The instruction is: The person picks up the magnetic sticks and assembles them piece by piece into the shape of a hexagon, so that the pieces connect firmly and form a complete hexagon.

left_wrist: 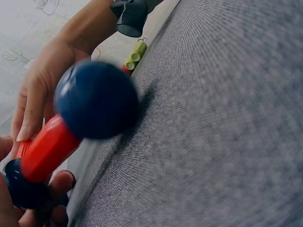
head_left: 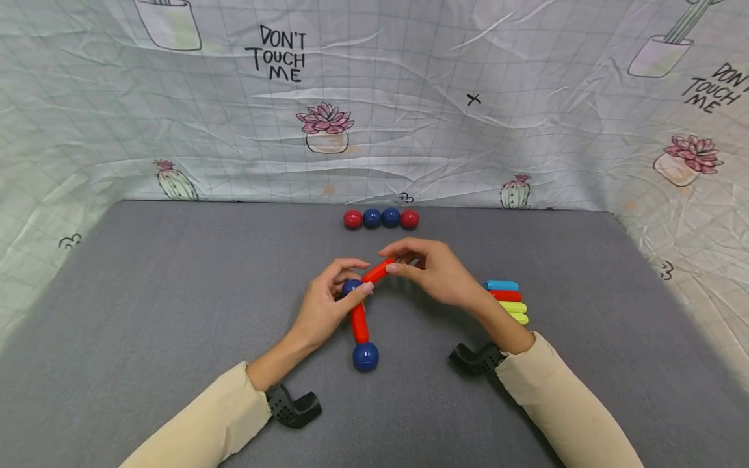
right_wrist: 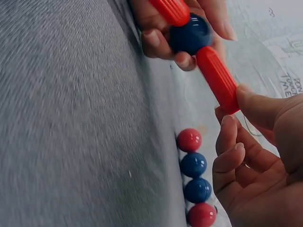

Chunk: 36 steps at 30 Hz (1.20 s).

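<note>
My left hand (head_left: 318,309) grips a blue ball (right_wrist: 191,37) between thumb and fingers. From this ball a red rod (head_left: 359,326) runs toward me, with a second blue ball (head_left: 365,357) on its near end. In the left wrist view that end ball (left_wrist: 97,100) looms large and blurred. The thumb and fingers of my right hand (head_left: 441,273) pinch another red rod (right_wrist: 218,78) by its far end. Its other end meets the gripped ball, angled up and to the right in the head view.
Behind the hands, a row of red balls (head_left: 353,220) and blue balls (head_left: 390,218) lies near the back edge of the grey table (head_left: 205,273). Blue, red and yellow-green rods (head_left: 512,307) lie side by side by my right forearm. A printed cloth (head_left: 409,149) hangs behind.
</note>
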Available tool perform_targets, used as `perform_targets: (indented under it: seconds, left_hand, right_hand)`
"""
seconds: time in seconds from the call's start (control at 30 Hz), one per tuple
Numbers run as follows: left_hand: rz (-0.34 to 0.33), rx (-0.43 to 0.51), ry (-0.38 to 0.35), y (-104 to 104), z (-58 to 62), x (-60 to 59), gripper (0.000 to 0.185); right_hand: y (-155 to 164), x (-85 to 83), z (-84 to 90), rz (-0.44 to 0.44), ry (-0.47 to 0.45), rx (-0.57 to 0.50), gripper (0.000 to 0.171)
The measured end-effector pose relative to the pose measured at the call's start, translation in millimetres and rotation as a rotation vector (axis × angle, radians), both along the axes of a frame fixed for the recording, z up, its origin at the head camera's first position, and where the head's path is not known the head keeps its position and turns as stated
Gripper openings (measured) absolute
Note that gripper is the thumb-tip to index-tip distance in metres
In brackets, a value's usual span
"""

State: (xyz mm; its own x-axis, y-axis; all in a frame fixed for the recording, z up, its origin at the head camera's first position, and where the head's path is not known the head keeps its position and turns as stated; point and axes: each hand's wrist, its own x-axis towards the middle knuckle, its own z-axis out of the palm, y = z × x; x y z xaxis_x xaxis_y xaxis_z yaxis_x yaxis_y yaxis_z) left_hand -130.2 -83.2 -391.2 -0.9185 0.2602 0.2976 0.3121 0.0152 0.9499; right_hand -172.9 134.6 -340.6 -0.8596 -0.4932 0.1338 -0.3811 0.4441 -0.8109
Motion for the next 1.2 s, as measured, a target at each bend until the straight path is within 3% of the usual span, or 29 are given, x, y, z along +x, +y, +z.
perform_targets:
  seconds: [0.3,0.57,0.73,0.93,1.2]
  left_hand:
    - [0.046,-0.057,0.031,1.0,-1.3,-0.5,0.028]
    - [0.049,-0.053,0.042,1.0,-2.1,-1.1,0.031]
    - [0.050,-0.052,0.035,0.0,-2.8,-1.4,0.031]
    - [0.032,-0.019,0.029,0.0,-3.1,-1.0,0.031]
    - [0.039,-0.025,0.028,1.7,-3.5,-2.0,0.030]
  right_hand:
    - [-5.9,-7.1,-0.9,-0.001,-0.003,-0.019,0.026]
    - [3.5,-29.7,-2.0,-0.253,0.185,0.056,0.026]
    - [3.5,-45.3,-8.5,-0.379,0.238,0.099,0.034]
    - [1.4,-60.7,-20.3,-0.424,0.192,0.120,0.043]
    - [7.9,-70.7,-28.6,-0.423,0.128,0.142,0.042]
